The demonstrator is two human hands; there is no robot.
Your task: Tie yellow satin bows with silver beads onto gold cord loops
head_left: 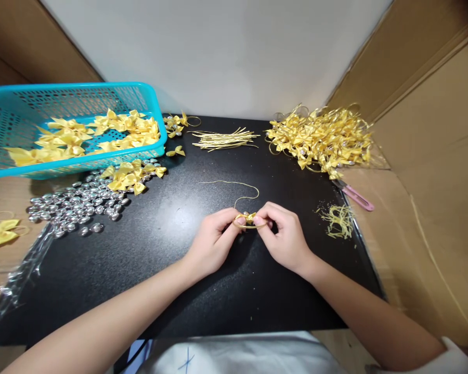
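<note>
Both forearms [120, 311] crossed the near edge of the black worktop [148, 249]. Left hand [212, 239] and right hand [284, 236] met near its middle, fingers drawn to a pinch on a yellow bow [248, 217] with a gold ring (fingertips partly hid it; exact grip uncertain). Thin cord [218, 181] lay just beyond. Silver beads [78, 200] lay along the left edge, gold ties [224, 139] by the far edge, finished-looking bows [323, 137] heaped at the far right corner.
</note>
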